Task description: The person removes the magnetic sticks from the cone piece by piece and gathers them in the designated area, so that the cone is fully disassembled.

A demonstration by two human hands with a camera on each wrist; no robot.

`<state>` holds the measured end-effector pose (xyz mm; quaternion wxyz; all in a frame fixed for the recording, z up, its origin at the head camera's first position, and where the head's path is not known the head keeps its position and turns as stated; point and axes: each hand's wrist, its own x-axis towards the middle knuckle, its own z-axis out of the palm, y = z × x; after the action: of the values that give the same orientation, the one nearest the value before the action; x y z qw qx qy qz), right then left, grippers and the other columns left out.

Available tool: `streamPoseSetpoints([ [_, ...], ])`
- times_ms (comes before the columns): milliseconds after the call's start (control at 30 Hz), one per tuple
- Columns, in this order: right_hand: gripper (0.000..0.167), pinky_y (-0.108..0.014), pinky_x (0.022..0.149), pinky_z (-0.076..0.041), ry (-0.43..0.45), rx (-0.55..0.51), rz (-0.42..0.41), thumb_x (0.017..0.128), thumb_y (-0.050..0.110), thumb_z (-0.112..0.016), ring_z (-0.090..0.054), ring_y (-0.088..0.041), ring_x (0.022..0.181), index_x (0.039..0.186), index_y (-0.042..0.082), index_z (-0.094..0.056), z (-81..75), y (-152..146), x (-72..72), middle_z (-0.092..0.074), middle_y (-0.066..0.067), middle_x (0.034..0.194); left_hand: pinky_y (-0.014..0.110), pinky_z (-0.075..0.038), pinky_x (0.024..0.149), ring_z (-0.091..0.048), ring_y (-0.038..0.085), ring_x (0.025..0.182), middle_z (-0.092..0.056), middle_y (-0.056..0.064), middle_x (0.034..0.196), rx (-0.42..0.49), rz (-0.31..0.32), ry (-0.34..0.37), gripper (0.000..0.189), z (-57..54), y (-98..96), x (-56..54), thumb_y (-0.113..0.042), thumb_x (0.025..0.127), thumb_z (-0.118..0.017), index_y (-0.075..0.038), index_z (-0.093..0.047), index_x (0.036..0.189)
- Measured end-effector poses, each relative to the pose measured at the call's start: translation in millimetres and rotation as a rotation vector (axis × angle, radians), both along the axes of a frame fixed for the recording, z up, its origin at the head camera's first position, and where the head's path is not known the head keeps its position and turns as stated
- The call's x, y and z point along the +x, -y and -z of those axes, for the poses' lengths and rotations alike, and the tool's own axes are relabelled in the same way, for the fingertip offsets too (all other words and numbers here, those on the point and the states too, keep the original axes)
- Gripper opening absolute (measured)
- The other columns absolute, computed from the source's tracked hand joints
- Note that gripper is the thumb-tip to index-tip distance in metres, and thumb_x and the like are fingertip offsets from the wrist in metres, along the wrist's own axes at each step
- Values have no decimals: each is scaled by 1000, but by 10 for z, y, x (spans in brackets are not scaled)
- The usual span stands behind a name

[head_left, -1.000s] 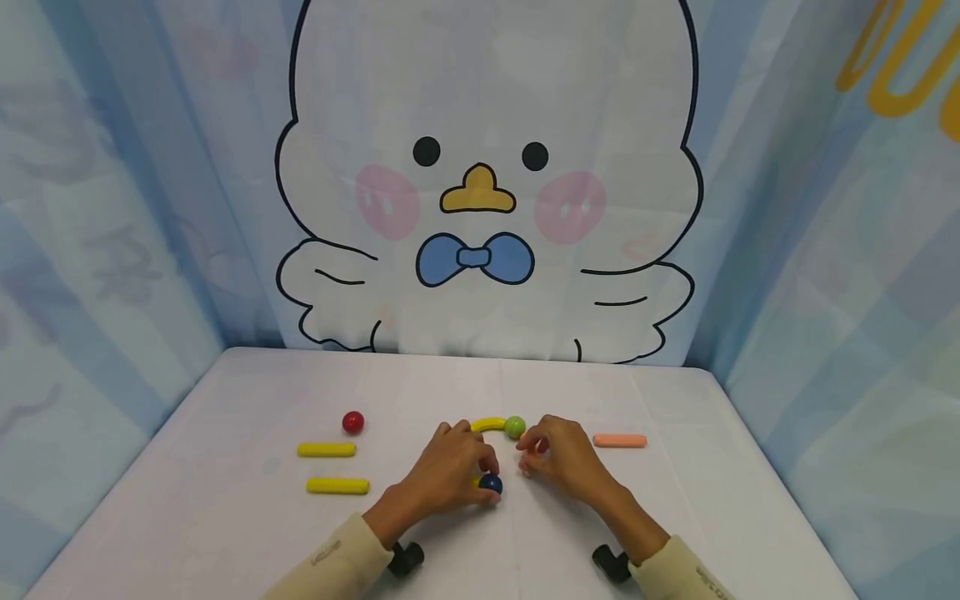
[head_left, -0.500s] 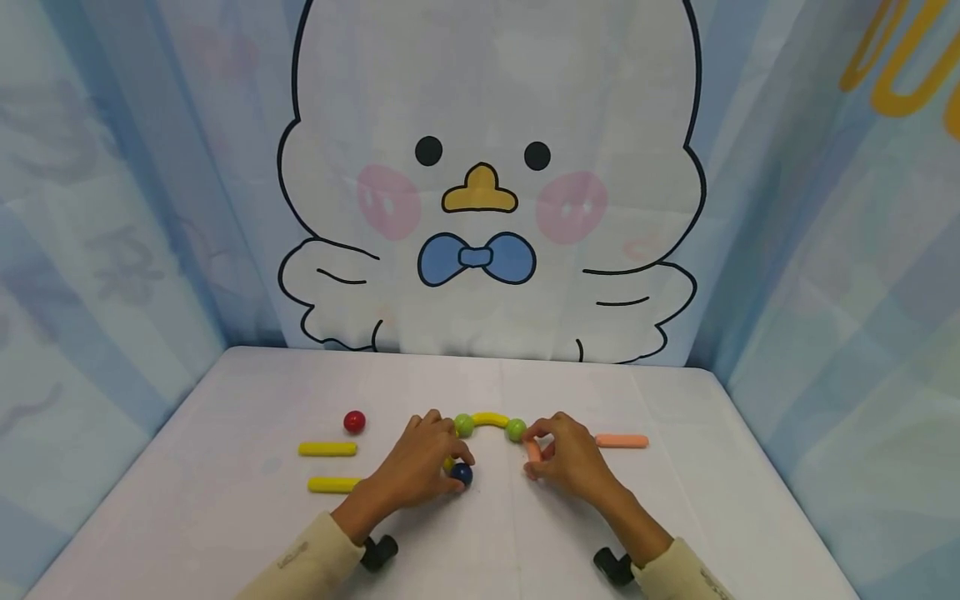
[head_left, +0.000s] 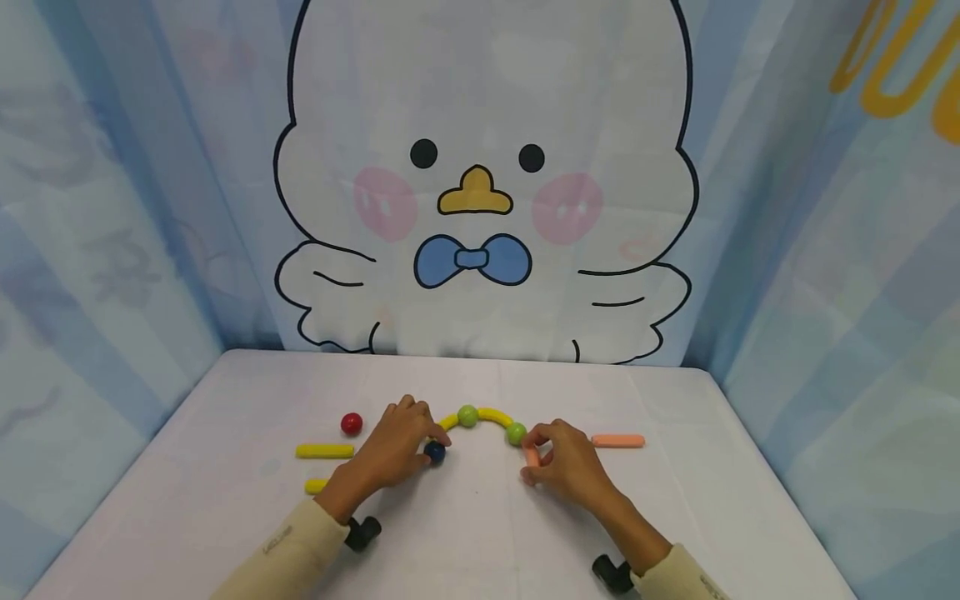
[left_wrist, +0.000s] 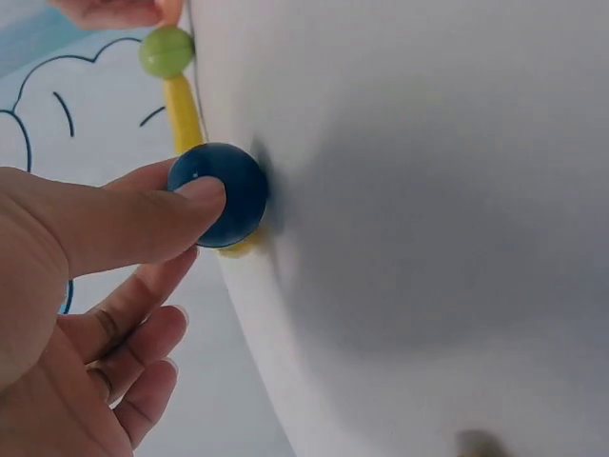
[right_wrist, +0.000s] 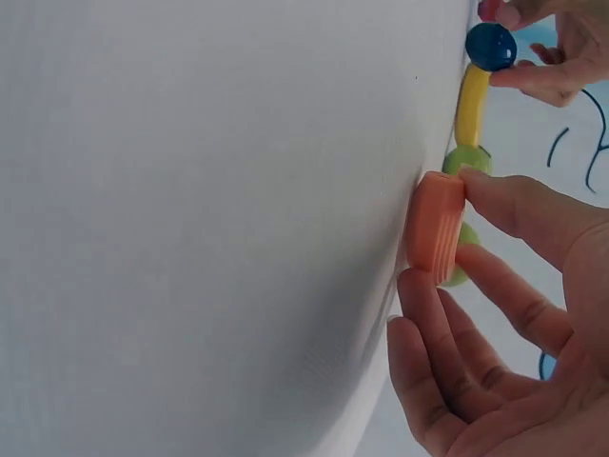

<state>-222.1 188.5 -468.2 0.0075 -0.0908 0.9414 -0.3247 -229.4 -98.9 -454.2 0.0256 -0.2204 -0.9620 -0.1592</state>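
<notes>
My left hand [head_left: 392,443] pinches a dark blue ball [left_wrist: 238,205] between thumb and fingers, at the left end of an arched chain. From that ball runs a curved yellow stick [head_left: 448,422], then a light green ball [head_left: 468,416], another curved yellow stick [head_left: 495,414] and a second green ball [head_left: 516,433]. At the chain's right end, my right hand [head_left: 572,465] holds a short orange stick [right_wrist: 433,228] between thumb and fingers, its far end right at the second green ball. Part of the left yellow stick is hidden behind my left fingers.
Left of my left hand lie a red ball [head_left: 352,424] and a straight yellow stick [head_left: 325,451]. A second yellow stick [head_left: 315,486] is partly covered by my left wrist. Beyond my right hand lies another orange stick [head_left: 618,441]. A printed curtain [head_left: 480,317] hangs behind the table.
My left hand has moved left and farther from me with the blue ball, swinging the left part of the chain outward into a wider arch. My right hand has stayed nearly in place beside the green ball.
</notes>
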Motion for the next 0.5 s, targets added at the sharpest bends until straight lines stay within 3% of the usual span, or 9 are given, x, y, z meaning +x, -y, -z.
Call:
streamPoseSetpoints([
  [233, 41, -23, 66, -51, 0, 5, 4, 71, 13, -99, -60, -9, 76, 106, 17, -79, 0, 13, 23, -62, 1, 94, 38, -44, 91, -49, 19, 101, -68, 0, 104, -42, -51, -23, 28, 9, 27, -145, -6, 84, -89, -27, -86, 104],
  [500, 40, -23, 65, -51, 5, 7, 5, 71, 13, -99, -60, -9, 75, 105, 18, -79, 1, 25, 51, -61, 1, 93, 43, -47, 95, -51, 24, 102, -68, 5, 105, -107, -68, -49, 29, -37, 16, -304, -3, 87, -86, -26, -84, 104],
])
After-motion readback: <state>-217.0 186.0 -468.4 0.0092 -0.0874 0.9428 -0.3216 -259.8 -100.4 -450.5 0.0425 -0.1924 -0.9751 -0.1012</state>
